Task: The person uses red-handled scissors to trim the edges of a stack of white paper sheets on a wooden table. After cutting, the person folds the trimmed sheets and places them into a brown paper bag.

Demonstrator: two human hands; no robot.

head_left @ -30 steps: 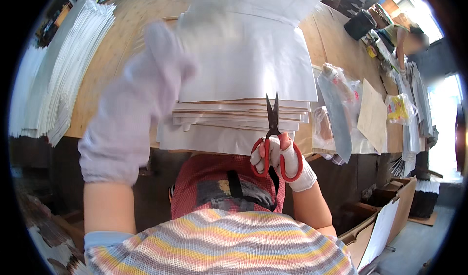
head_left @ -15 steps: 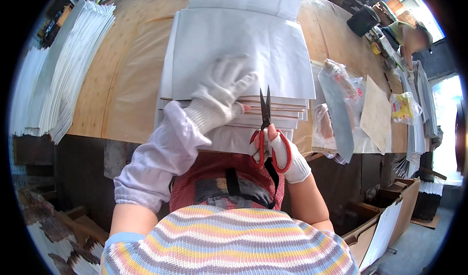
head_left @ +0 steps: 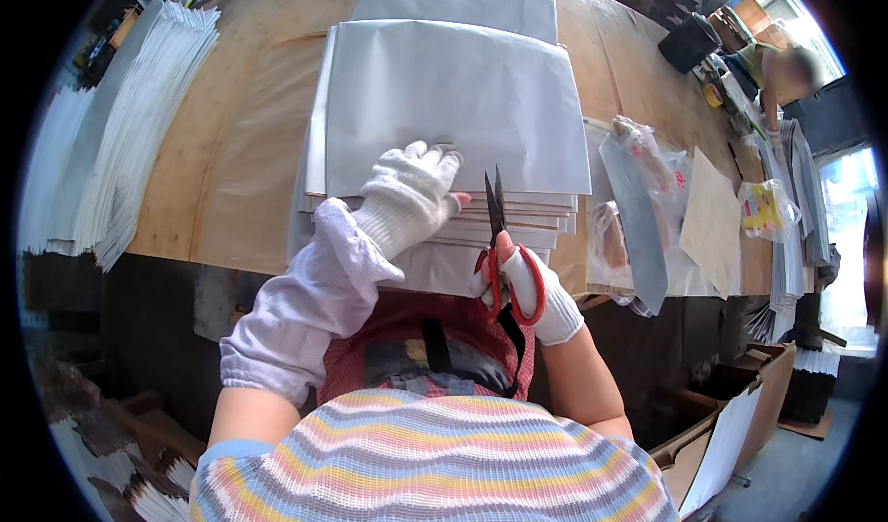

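A stack of large white paper sheets lies in front of me, its near edges stepped with thin brown lines. On the top sheet rests my left hand in a white knitted glove; its fingers are curled against the paper and the bare thumb tip is by the near edge. What the curled fingers hold, if anything, is hidden. My right hand, in a glove with bare fingertips, is closed round the red handles of a pair of scissors. The dark blades point away from me over the stepped edges, slightly parted.
Plastic bags, a grey strip and a beige board lie right of the stack. Folded white paper piles stand at the left. A co-worker is at the far right, beyond a black bucket. Cardboard boxes stand lower right.
My left hand, spread and blurred before, has drawn slightly nearer and its fingers have curled on the paper. The scissors stay in my right hand, shifted slightly left.
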